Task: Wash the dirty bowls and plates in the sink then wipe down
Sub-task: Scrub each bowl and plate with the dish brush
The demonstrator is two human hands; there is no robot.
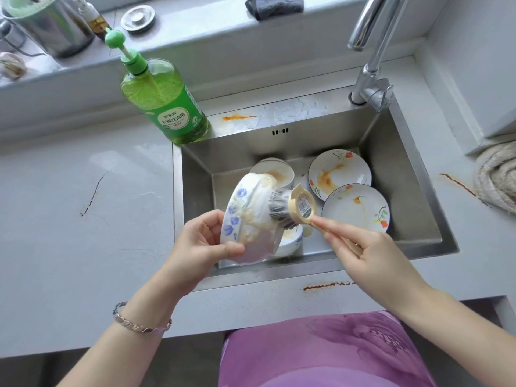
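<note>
Two plates [339, 174] right in sink [413, 174]; soap bottle [164, 101] behind-left on counter [83, 169].

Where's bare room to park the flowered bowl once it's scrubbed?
Widest: the grey counter left of the steel sink, between the green soap bottle and the front edge. Right of the sink, a narrow strip before the coiled beige cloth. Sink floor crowded: flowered plates and bowls.

Location: domestic kitchen, washing-up station. Identifying features: a stainless-steel sink [307, 145] recessed in a pale grey countertop [83, 233], a chrome tap [372, 65] at its rear corner, a pump bottle [167, 107] of green dish detergent beside the basin, soiled floral plates [339, 174] in it, a folded cloth [275, 5] on the ledge [209, 32] behind.
</note>
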